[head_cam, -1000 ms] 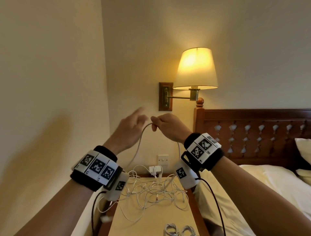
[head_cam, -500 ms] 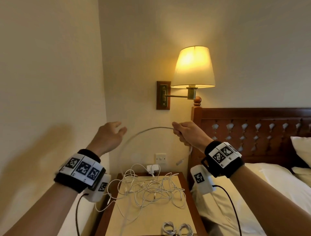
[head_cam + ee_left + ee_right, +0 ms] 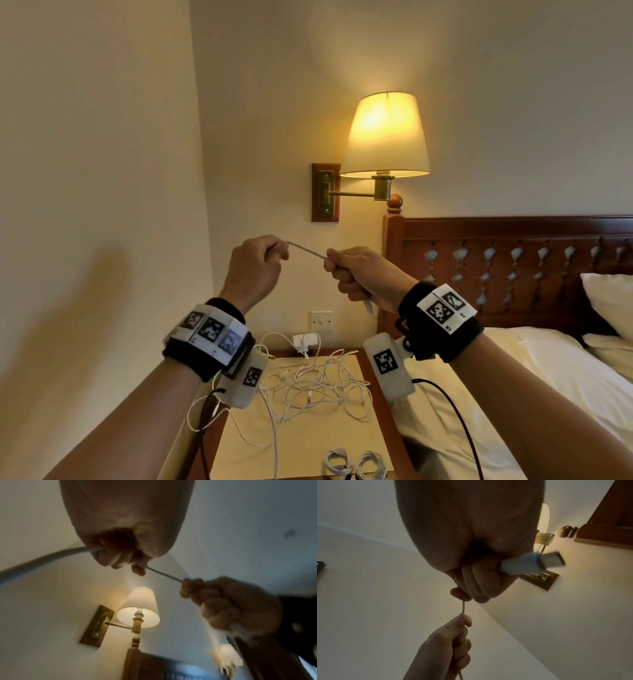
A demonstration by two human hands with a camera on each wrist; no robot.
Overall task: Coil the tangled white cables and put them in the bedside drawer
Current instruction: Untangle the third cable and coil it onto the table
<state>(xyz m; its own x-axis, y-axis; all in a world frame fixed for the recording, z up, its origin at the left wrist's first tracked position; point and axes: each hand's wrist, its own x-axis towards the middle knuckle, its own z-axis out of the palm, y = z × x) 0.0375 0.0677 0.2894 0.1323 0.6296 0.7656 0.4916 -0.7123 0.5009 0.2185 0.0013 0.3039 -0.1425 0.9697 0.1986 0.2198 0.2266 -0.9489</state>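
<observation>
Both hands are raised in front of the wall, a short taut stretch of white cable (image 3: 307,253) between them. My left hand (image 3: 256,265) grips the cable (image 3: 163,575) in a fist, and the rest trails out of the fist to the left (image 3: 42,559). My right hand (image 3: 352,274) is curled round the same cable (image 3: 463,607), with its USB plug (image 3: 529,564) sticking out below the fist (image 3: 367,305). A tangle of white cables (image 3: 315,387) lies on the bedside table (image 3: 308,445). Two coiled cables (image 3: 356,464) sit at its front edge.
A lit wall lamp (image 3: 385,137) hangs above and behind my hands. A white charger (image 3: 305,342) is plugged in by the wall socket (image 3: 321,320). The bed with its wooden headboard (image 3: 513,257) and pillows (image 3: 609,301) is on the right. A wall (image 3: 85,205) is close on the left.
My left hand, open and apart half a second ago, has come back in and closed round the cable. The hands are now close together and the arched cable is pulled straight between them.
</observation>
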